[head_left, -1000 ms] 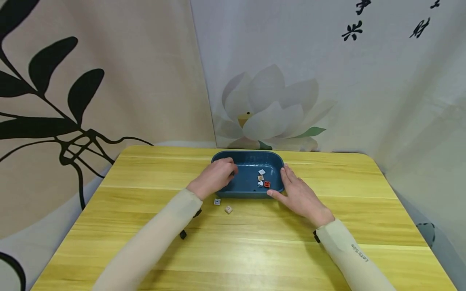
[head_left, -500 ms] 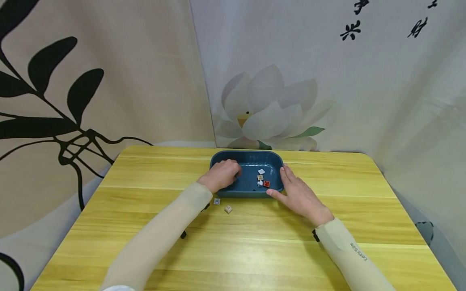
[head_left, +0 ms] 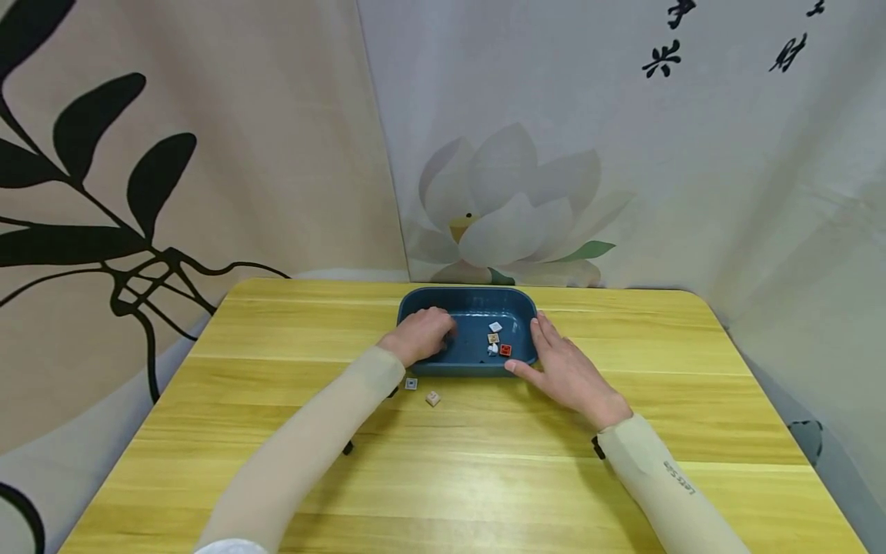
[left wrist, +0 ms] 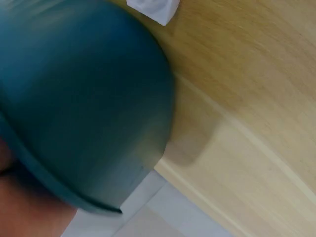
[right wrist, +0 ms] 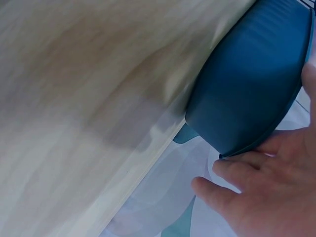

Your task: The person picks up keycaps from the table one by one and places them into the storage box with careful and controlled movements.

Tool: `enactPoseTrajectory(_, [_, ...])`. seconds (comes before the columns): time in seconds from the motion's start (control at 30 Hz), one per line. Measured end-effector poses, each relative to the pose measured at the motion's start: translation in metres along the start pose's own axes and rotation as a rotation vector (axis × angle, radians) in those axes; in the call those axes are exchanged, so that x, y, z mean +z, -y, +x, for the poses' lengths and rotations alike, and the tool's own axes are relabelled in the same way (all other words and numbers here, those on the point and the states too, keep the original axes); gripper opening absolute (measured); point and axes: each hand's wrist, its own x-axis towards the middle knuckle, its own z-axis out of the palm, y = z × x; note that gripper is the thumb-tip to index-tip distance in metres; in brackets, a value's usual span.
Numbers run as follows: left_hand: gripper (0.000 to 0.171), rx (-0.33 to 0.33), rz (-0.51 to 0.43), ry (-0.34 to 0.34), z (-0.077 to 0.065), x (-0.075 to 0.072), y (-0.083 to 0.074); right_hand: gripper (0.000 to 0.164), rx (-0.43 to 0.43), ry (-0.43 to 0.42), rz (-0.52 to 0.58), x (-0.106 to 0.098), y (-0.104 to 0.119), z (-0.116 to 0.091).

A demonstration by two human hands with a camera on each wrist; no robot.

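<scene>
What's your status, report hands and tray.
Left hand inside tray, grip hidden. Right hand against tray's right end. Red block inside; two blocks outside on table.

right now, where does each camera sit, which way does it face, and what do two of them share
Head: worn on the head, facing forward and down at the table, blue tray and printed backdrop; both sleeves, the left grip and right grip show.
Left wrist: on that wrist, facing the tray's outer wall, tabletop and a pale block; part of the left grip shows, blurred, at lower left.
Right wrist: on that wrist, facing the tray and past the table's edge; the right grip's fingers show.
Shared: both wrist views show tray and tabletop.
</scene>
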Motion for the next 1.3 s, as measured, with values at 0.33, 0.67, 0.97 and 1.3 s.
enactPoseTrajectory(0.33, [0.041, 0.012, -0.063, -0.165, -0.028, -0.023, 0.007, 0.106, -0.003, 0.005, -0.013, -0.001, 0.001, 0.000])
enactPoseTrajectory(0.67, [0.060, -0.026, -0.059, -0.316, -0.071, -0.029, 0.026, 0.104, -0.008, 0.005, -0.008, -0.001, 0.001, -0.001])
enactPoseTrajectory(0.97, [0.070, -0.112, -0.088, -0.371, -0.100, -0.025, 0.043, 0.105, -0.006, 0.005, -0.012, -0.001, 0.000, -0.001])
enactPoseTrajectory(1.3, [0.074, -0.146, -0.081, -0.358, -0.123, -0.010, 0.055, 0.104, -0.015, 0.000, -0.014, -0.001, 0.000, 0.000])
